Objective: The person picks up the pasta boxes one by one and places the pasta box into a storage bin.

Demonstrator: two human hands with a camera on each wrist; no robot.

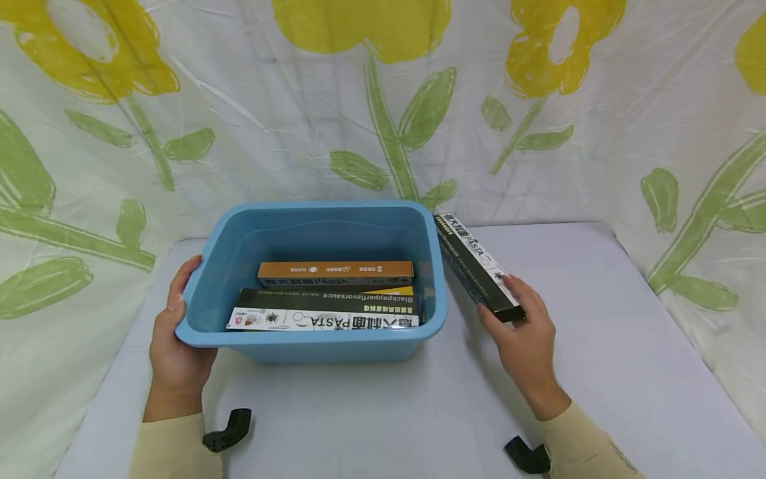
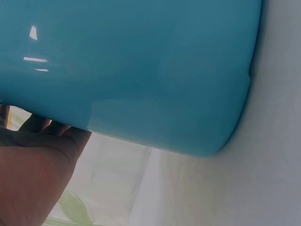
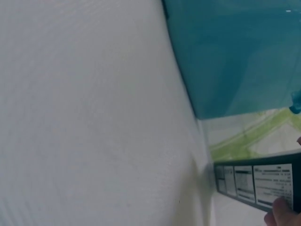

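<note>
A blue plastic tub (image 1: pixel 335 339) stands on the table, and my left hand (image 1: pixel 179 339) grips its left rim, thumb on top. In the left wrist view that hand (image 2: pixel 42 155) shows below the tub's wall (image 2: pixel 141 70). My right hand (image 1: pixel 526 339) holds the near end of a long black-and-white pasta box (image 1: pixel 473 263), slanted beside the tub's right wall. Its printed side panel (image 3: pixel 258 183) faces the right wrist camera, with a fingertip on it. Inside the tub lie a black-and-white pasta box (image 1: pixel 329 309) and an orange-topped pasta box (image 1: pixel 335 269) behind it.
A white cloth covers the table (image 1: pixel 371 419). Behind it hangs a white curtain (image 1: pixel 251 133) printed with yellow flowers and green leaves. Black curved pieces (image 1: pixel 230 431) sit at both wrists, beside the beige sleeves (image 1: pixel 173 449).
</note>
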